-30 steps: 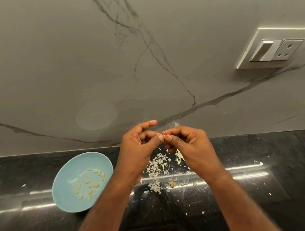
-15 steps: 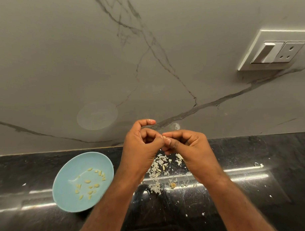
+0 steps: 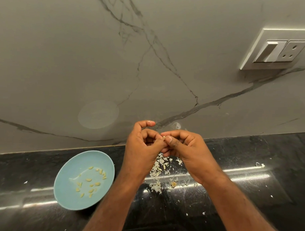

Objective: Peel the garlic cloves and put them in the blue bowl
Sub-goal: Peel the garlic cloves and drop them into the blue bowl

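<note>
My left hand (image 3: 142, 150) and my right hand (image 3: 187, 148) meet above the black counter, fingertips pinched together on a small garlic clove (image 3: 164, 137). Only a pale sliver of the clove shows between the thumbs. The blue bowl (image 3: 67, 172) sits on the counter to the left of my left forearm and holds several peeled yellowish cloves (image 3: 91, 183). A heap of white garlic skins (image 3: 158, 170) lies on the counter right under my hands.
The black counter (image 3: 254, 189) is speckled with skin flakes, with a small brown root stub (image 3: 173, 184) near the heap. A grey marble wall (image 3: 146, 63) rises behind, carrying a white switch and socket plate (image 3: 277, 50) at the upper right.
Both hands stay pinched on the clove in the same spot. The thumbs have shifted slightly against each other; bowl and skins are unmoved.
</note>
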The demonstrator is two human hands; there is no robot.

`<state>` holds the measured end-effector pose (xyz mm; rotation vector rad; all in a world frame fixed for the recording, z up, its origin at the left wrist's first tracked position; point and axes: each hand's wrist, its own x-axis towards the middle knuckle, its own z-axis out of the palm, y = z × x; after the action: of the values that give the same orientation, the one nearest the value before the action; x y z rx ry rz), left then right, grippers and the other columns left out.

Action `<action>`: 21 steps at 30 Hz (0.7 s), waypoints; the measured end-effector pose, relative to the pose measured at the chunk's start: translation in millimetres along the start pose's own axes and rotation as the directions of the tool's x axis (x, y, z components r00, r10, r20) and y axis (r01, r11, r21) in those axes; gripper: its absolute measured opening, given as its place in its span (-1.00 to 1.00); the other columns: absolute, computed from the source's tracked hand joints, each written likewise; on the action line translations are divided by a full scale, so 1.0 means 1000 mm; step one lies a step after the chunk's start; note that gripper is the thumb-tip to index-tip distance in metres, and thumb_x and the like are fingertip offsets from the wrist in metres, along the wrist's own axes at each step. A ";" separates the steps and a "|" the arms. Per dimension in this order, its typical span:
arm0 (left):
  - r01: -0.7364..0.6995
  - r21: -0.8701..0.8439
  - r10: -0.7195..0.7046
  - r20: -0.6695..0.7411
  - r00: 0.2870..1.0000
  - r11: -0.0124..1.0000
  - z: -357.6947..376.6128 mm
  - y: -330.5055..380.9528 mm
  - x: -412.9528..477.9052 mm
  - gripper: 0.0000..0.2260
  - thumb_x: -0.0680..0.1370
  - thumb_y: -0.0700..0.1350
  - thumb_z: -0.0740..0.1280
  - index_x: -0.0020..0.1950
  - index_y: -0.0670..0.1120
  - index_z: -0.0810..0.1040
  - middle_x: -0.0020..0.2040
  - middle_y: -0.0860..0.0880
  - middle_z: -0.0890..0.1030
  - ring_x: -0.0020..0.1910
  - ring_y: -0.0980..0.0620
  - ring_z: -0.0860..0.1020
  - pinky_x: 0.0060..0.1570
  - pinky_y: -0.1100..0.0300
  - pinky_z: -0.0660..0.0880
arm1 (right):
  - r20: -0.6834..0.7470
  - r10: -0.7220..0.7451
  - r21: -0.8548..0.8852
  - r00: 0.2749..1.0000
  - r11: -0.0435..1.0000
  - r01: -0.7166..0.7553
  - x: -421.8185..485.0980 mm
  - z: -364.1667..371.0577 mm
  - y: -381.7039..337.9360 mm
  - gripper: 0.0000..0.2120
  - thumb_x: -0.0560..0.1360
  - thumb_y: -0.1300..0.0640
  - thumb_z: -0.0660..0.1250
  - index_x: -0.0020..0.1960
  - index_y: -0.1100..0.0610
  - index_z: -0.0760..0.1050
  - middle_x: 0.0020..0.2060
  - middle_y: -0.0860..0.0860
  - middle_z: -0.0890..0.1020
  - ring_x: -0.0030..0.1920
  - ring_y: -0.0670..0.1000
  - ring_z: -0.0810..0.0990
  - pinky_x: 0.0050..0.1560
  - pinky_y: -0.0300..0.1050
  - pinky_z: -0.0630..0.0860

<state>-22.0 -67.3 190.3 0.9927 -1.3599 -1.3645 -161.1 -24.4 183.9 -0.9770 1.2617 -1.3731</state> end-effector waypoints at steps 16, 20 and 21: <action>0.382 0.050 -0.365 -0.202 0.909 0.923 -0.014 -0.092 -0.007 -0.58 0.57 -0.26 0.24 -0.45 0.04 0.57 -0.46 0.04 0.43 -0.34 0.04 0.37 -0.23 0.05 0.39 | 0.027 0.343 0.350 0.939 0.876 -0.330 0.016 0.026 0.021 -0.82 0.67 0.27 0.15 0.09 0.30 0.50 -0.17 0.18 0.66 -0.22 0.06 0.67 -0.10 -0.05 0.65; 0.425 -0.005 -0.416 -0.214 0.884 0.905 -0.023 -0.121 -0.013 -0.78 0.53 -0.14 0.31 -0.30 -0.17 0.58 -0.34 -0.21 0.55 -0.27 -0.07 0.45 -0.20 0.02 0.39 | 0.066 0.372 0.346 0.926 0.862 -0.371 0.024 0.057 0.037 -0.74 0.69 0.13 0.16 0.04 0.28 0.54 -0.13 0.20 0.66 -0.14 0.09 0.66 0.01 -0.03 0.62; 0.417 0.013 -0.403 -0.226 0.887 0.909 -0.027 -0.125 -0.016 -0.82 0.52 -0.16 0.32 -0.23 -0.21 0.59 -0.30 -0.25 0.60 -0.29 -0.07 0.50 -0.22 0.04 0.42 | 0.092 0.377 0.327 0.922 0.863 -0.386 0.026 0.071 0.042 -0.72 0.69 0.10 0.16 0.03 0.27 0.54 -0.14 0.20 0.66 -0.14 0.09 0.66 0.01 -0.03 0.61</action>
<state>-0.8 -65.4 63.6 1.4917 -1.0658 -1.4707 -91.1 -62.5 150.5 -0.4699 1.0805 -1.2040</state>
